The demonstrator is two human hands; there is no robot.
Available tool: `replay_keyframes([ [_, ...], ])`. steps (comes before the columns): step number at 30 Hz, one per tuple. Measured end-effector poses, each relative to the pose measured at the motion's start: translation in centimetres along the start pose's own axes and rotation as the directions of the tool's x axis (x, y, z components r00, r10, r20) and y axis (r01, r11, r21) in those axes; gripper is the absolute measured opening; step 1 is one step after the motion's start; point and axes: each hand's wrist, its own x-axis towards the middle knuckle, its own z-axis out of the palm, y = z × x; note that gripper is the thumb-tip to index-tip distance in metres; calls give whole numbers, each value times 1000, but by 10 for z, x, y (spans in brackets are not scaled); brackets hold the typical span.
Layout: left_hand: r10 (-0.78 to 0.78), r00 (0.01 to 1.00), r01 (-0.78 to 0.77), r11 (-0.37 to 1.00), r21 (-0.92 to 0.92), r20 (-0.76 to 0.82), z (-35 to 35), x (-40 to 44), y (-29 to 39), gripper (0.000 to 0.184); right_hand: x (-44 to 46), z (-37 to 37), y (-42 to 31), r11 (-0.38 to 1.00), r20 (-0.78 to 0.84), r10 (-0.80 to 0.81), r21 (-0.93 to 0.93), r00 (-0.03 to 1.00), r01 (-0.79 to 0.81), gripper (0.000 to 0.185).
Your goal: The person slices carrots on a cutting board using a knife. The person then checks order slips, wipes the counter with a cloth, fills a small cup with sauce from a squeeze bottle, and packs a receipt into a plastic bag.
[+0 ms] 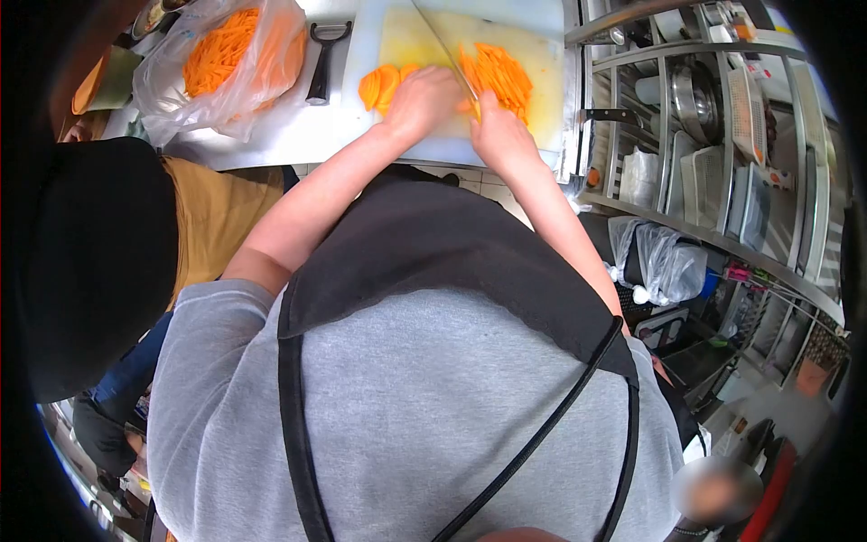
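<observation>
My right hand (501, 135) is closed round the handle of a knife (442, 45), whose blade points up and left over the cutting board (546, 54). My left hand (426, 101) rests on the board just left of the blade, its fingers bent over orange slices; what its fingertips hold is hidden. More round orange slices (377, 88) lie at its left. Thin orange strips (498, 77) are heaped to the right of the blade, beside my right hand.
A plastic bag (163, 90) of orange shreds (219, 54) and a black peeler (321, 68) lie left of the board. Metal racks (713, 45) with trays, and another knife (610, 115), are at the right. A person (217, 212) stands close at the left.
</observation>
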Motion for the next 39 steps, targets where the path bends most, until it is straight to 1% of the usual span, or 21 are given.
replay_keyframes([
  [2,9,1000,-9,1000,4,4,-1,-1,-1,7,-16,1,1,1000,24,26,-18,999,-26,20],
  [4,4,1000,-4,1000,-7,15,-3,0,2,7,-28,12,8,999,-27,31,21,999,-30,25],
  [5,1,1000,-1,1000,-9,17,-3,-1,1,7,-25,20,13,999,-24,32,21,999,-31,25],
  [7,30,999,-31,999,-21,-26,-2,-2,1,7,-12,32,20,996,-172,-87,16,981,92,26],
  [8,32,999,-33,999,-22,-25,-2,-3,1,7,-4,31,19,996,-174,-86,16,981,90,26],
  [10,37,999,-38,999,-29,-38,-3,-2,1,8,8,20,7,996,-90,-69,43,994,73,25],
  [11,43,998,-44,999,-28,-38,-4,-2,1,8,8,12,2,996,-95,-68,44,993,72,25],
  [13,46,999,-46,999,23,-1,-5,-2,0,9,6,2,-5,1000,19,29,-4,999,-28,25],
  [14,44,999,-44,999,24,-4,-5,-2,-1,9,0,2,-4,1000,20,27,-6,999,-26,25],
  [16,26,999,-30,997,73,46,-4,-3,-4,9,-20,4,1,999,-49,-32,-25,998,31,25],
  [17,22,999,-26,997,71,46,-4,-3,-3,9,-23,8,2,999,-45,-32,-27,998,31,25],
  [19,16,1000,-16,1000,-5,-5,-7,-3,3,9,-27,17,4,998,-28,53,19,998,-53,25],
  [23,49,998,-48,999,3,-37,-4,-3,-1,8,2,23,3,999,-63,24,42,998,-22,22],
  [25,19,1000,-19,1000,-7,-13,-4,-3,-2,7,11,13,-8,1000,-25,5,27,1000,-4,22],
  [26,21,1000,-21,1000,-6,-13,-4,-3,-2,7,9,7,-10,1000,-27,5,27,1000,-4,22],
  [28,23,1000,-23,1000,5,3,-5,-4,-3,7,0,-3,-11,999,21,37,-5,999,-37,21],
  [31,32,999,-32,999,8,3,-3,-4,-5,7,-27,3,-7,997,6,78,14,997,-78,21],
  [35,25,999,-26,999,-26,-22,-6,-6,-1,7,-20,20,0,996,-9,82,38,997,-82,21],
  [37,16,1000,-15,1000,-14,6,-8,-3,1,8,-3,21,-1,998,-53,-3,55,999,6,21],
  [38,22,1000,-22,1000,-13,6,-7,-3,1,8,4,22,0,998,-59,-1,56,998,5,21],
  [39,24,1000,-24,1000,-10,5,-6,-4,0,8,10,22,0,998,-102,-51,22,993,53,23],
])
